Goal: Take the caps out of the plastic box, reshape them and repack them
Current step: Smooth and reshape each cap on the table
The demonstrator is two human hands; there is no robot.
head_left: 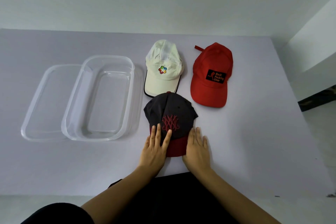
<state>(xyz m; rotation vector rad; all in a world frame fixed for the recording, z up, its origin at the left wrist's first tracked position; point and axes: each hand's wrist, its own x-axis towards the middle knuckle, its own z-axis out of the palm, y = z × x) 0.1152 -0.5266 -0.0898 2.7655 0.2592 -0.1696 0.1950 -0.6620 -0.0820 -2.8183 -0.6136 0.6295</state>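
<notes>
Hands are lying flat and spread on the dark cap [170,114] at the near centre of the counter [254,142]: the left hand [155,148] is pressing crown and brim, the right hand [197,149] is resting at the brim's right edge. Soft, light crown fabric is likely yielding easily, so the stiffer maroon brim is offering the better hold. The white cap [163,68] and red cap [211,74] are lying farther off, and the empty plastic box [72,111] at left is leaving open room beside the near edge.
</notes>
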